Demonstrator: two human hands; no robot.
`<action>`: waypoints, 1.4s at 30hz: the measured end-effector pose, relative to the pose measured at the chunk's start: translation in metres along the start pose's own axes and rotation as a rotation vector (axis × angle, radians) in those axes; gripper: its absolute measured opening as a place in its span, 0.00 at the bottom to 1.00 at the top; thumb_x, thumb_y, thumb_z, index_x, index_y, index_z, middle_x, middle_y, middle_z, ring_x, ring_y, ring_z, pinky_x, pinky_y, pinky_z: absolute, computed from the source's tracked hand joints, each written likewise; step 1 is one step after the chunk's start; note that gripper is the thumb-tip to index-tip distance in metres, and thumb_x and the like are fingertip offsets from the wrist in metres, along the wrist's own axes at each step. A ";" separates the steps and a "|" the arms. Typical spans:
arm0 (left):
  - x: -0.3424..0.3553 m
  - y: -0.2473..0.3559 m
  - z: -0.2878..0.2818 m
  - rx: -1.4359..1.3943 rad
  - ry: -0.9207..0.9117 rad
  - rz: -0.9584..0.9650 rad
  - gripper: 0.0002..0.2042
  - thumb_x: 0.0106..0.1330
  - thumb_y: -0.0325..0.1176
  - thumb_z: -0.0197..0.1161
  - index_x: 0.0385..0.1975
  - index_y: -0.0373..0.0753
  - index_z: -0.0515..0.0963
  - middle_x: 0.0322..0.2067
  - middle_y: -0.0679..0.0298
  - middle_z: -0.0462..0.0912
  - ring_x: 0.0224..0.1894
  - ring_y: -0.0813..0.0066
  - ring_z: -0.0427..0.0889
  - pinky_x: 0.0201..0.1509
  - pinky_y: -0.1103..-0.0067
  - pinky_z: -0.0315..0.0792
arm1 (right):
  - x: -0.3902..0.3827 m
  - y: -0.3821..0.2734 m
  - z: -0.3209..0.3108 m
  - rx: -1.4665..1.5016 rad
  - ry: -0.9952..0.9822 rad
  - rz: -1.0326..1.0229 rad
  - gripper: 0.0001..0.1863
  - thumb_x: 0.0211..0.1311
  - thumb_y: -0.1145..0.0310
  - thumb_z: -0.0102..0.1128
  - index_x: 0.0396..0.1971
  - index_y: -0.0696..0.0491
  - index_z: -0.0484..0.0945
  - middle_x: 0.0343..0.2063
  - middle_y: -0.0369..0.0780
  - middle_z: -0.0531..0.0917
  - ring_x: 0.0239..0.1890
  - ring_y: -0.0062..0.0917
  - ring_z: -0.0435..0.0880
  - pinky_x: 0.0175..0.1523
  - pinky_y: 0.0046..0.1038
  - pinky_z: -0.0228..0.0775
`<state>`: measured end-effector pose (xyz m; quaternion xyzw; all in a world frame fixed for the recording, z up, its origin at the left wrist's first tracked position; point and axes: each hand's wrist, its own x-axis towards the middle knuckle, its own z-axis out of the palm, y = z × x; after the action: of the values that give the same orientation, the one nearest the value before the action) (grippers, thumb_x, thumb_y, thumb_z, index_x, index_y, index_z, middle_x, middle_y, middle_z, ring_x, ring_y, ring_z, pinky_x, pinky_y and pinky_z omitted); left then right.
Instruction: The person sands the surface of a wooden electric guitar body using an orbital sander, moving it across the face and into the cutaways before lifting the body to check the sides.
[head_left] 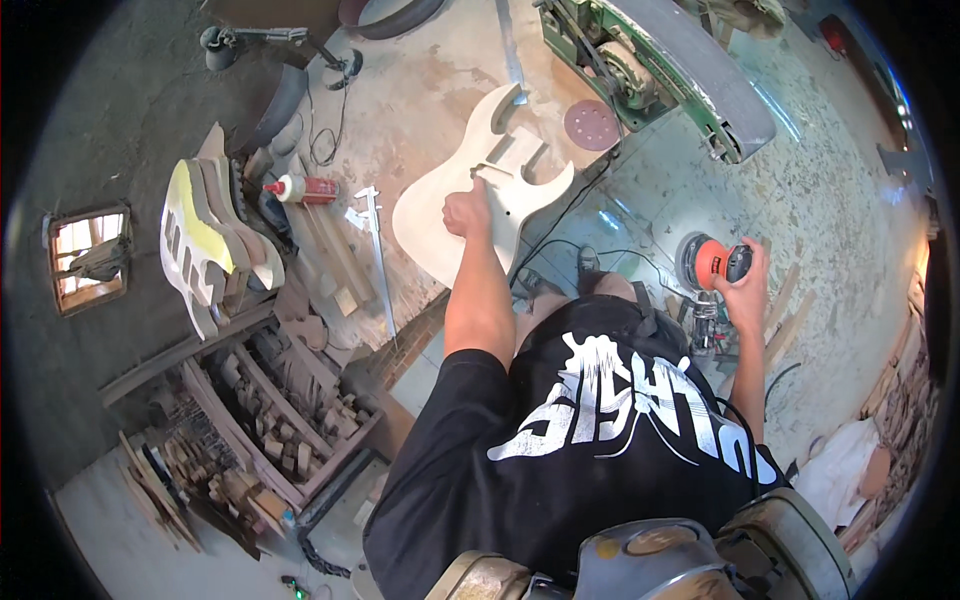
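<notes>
An unfinished pale wooden electric guitar body (428,215) lies flat near the front edge of the bench, its cut-out cavities facing up. My left hand (464,212) presses on it with curled fingers, one digit stretched to the edge of a cavity. What the curled fingers hide underneath cannot be seen. Off to the right, my right hand (745,295) grips an orange and black orbital sander (709,262), held away from the bench with its round pad turned left. A perforated brown sanding disc (591,125) rests at the bench's right corner.
A steel caliper (374,235), wood strips (338,258) and a red-and-white bottle (303,189) lie left on the bench (405,130). Stacked guitar bodies (190,235) stand farther left. A green belt machine (650,75) is at the back right. A dark cable (560,225) hangs beside the bench.
</notes>
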<state>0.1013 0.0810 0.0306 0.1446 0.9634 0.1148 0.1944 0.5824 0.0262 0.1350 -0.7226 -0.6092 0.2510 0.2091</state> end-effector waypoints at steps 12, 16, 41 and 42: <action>-0.053 -0.188 -0.016 0.385 -0.135 1.331 0.35 0.73 0.43 0.62 0.78 0.41 0.61 0.81 0.59 0.56 0.82 0.57 0.53 0.82 0.53 0.53 | -0.008 -0.048 0.005 -0.034 -0.003 -0.060 0.41 0.43 0.69 0.75 0.63 0.46 0.72 0.57 0.45 0.76 0.62 0.46 0.77 0.66 0.43 0.71; -0.041 -0.180 -0.014 0.394 -0.164 1.436 0.37 0.74 0.48 0.60 0.79 0.39 0.58 0.81 0.58 0.55 0.83 0.55 0.51 0.82 0.53 0.52 | -0.018 -0.067 0.009 -0.105 0.013 -0.047 0.41 0.43 0.69 0.75 0.64 0.46 0.72 0.57 0.45 0.76 0.62 0.46 0.77 0.65 0.43 0.71; 0.113 -0.088 -0.014 0.102 0.057 0.924 0.37 0.75 0.58 0.53 0.76 0.38 0.64 0.77 0.48 0.61 0.80 0.48 0.55 0.84 0.54 0.43 | -0.100 -0.237 0.172 -0.232 -0.381 -0.423 0.39 0.44 0.71 0.76 0.61 0.41 0.74 0.52 0.45 0.75 0.47 0.48 0.85 0.47 0.46 0.82; 0.114 -0.089 -0.013 0.098 0.065 0.926 0.37 0.75 0.58 0.53 0.76 0.39 0.64 0.77 0.48 0.61 0.80 0.48 0.56 0.84 0.54 0.44 | -0.099 -0.239 0.174 -0.242 -0.383 -0.444 0.38 0.44 0.71 0.76 0.61 0.41 0.74 0.52 0.45 0.75 0.46 0.48 0.85 0.46 0.46 0.82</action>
<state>-0.0252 0.0326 -0.0211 0.5648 0.8072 0.1485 0.0853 0.2766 -0.0309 0.1540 -0.5312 -0.8058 0.2564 0.0525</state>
